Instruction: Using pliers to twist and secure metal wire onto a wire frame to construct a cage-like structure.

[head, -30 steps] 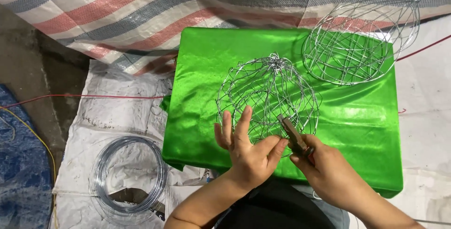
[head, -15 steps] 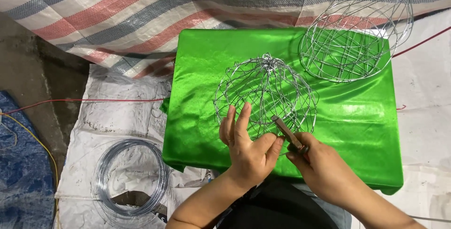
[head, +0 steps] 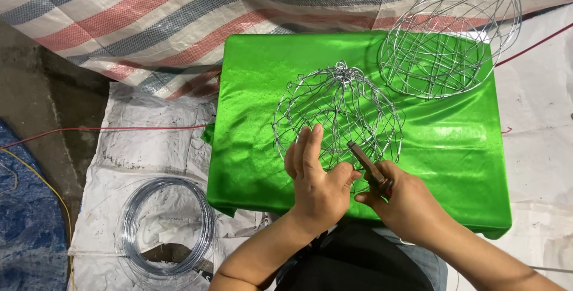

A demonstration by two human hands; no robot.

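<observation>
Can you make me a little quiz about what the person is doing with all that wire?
1. True or false: the right hand holds slim dark pliers.
2. What does the left hand touch? A) the loose coil of grey wire on the floor, B) the round silver wire cage frame on the green cloth, C) the thin red cord.
3. Fill in: a second, bigger wire frame lies at the far ____ corner of the shiny green cloth.

Key:
1. True.
2. B: the fingers rest on the round silver wire cage frame, not the coil of grey wire or the red cord.
3. Right: the bigger wire frame overhangs the green cloth there.
</observation>
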